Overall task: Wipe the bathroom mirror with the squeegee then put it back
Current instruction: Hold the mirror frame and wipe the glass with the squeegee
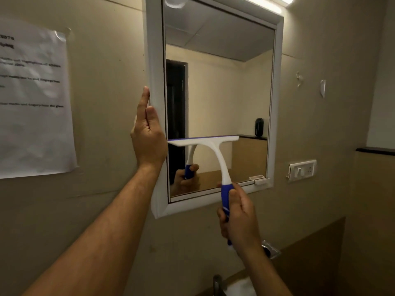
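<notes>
White-framed, the mirror (220,99) needed steadying, so I laid my left hand (149,135) flat along its left edge, fingers straight. My right hand (237,212) gripped the squeegee (213,154) by its blue handle, blade level against the lower glass at the left side, probably mid-stroke.

Both forearms are bare to the edge of the view, with no sleeves showing. The left hand (149,135) and right hand (239,214) wear no gloves, rings or watch.
</notes>
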The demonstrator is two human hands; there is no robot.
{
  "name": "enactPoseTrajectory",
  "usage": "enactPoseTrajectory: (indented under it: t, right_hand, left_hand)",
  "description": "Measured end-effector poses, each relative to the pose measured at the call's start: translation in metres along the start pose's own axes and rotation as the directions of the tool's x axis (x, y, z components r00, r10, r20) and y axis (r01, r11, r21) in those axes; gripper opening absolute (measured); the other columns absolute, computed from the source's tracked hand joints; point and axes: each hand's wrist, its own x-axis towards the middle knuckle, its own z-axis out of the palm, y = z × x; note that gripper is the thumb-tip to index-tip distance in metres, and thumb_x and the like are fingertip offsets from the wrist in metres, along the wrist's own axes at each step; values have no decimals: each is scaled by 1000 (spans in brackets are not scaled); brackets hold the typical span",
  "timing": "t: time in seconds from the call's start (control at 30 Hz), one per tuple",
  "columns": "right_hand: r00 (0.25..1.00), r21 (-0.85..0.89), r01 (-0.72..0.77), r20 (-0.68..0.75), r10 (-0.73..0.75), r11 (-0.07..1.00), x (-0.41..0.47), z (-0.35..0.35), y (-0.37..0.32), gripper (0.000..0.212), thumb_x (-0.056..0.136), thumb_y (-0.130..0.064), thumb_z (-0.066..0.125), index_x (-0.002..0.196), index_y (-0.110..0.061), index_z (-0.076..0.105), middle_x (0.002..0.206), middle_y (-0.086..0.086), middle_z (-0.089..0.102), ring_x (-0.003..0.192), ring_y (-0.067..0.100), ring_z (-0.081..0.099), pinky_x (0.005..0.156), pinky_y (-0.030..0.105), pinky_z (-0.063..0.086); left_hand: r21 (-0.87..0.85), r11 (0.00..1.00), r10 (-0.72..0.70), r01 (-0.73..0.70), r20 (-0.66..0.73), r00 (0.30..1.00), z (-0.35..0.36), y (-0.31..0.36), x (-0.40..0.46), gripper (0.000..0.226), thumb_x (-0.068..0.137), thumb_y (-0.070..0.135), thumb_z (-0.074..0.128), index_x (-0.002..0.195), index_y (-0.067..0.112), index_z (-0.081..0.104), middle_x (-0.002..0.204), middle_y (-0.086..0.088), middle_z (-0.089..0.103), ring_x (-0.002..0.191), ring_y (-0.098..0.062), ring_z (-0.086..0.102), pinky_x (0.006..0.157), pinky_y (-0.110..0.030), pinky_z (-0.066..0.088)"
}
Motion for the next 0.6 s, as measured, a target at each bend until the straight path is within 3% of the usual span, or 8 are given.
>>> enactPoseTrajectory:
  t: [0.07,0.13,0.27,0.33,0.4,0.47,0.53,0.6]
  right_hand:
    - [1000,1,-11,-4,11,1000,1,1,-1,43,97,-44,32,131,-25,51,64,6,52,42,3,43,40,20,37]
    - [999,20,-34,-6,34,999,-6,4,5,40,97,-44,33,125,-26,56,60,4,51,41,6,42,39,21,36]
    - [992,45,-116,-47,118,992,-31,11,27,37,96,-43,33,112,-25,62,53,0,48,40,8,39,38,22,34]
    - [988,42,-143,-59,146,989,-42,12,33,41,91,-48,34,108,-24,63,51,-1,47,39,8,38,37,22,33]
    - [986,33,-149,-77,151,988,-44,12,32,38,94,-46,34,107,-25,63,53,0,47,40,8,38,38,22,33]
    - [988,17,-128,-80,129,992,-38,9,26,35,99,-41,33,110,-24,61,56,1,47,41,7,39,39,21,34]
    - [994,2,-86,-69,86,996,-30,6,18,35,100,-39,31,112,-23,60,58,2,47,42,6,39,39,20,34]
    - [997,-6,-56,-53,55,998,-25,4,12,35,101,-38,30,110,-23,60,59,2,47,42,6,39,39,20,34]
  left_hand:
    - [1,1000,-2,2,23,1000,-3,-3,-9,41,101,42,25,142,48,28,131,-22,52,107,-48,52,79,-47,55]
    - [-6,1000,-2,2,34,999,-7,-5,-17,40,100,45,24,138,57,24,136,-13,52,109,-48,51,82,-52,55]
    - [-72,997,-2,2,1,1000,-7,-8,-19,40,103,35,30,141,45,32,145,14,41,118,-32,54,93,-46,52]
    - [-102,995,-5,4,-8,1000,-7,-9,-19,40,104,32,30,143,39,35,143,21,39,124,-20,52,98,-37,50]
    - [-105,994,-3,1,-18,1000,-6,-12,-19,40,103,34,30,142,39,35,142,21,40,122,-19,54,95,-31,52]
    - [-94,996,-7,5,-16,1000,-5,-13,-18,40,102,37,30,141,44,34,142,17,45,113,-37,56,89,-45,54]
    - [-101,995,6,-7,-13,1000,-5,-13,-19,40,103,35,30,142,40,36,141,21,41,113,-31,58,91,-44,53]
    - [-111,994,5,-7,-12,1000,-5,-12,-18,40,103,33,31,143,37,36,141,21,40,115,-21,58,95,-33,52]
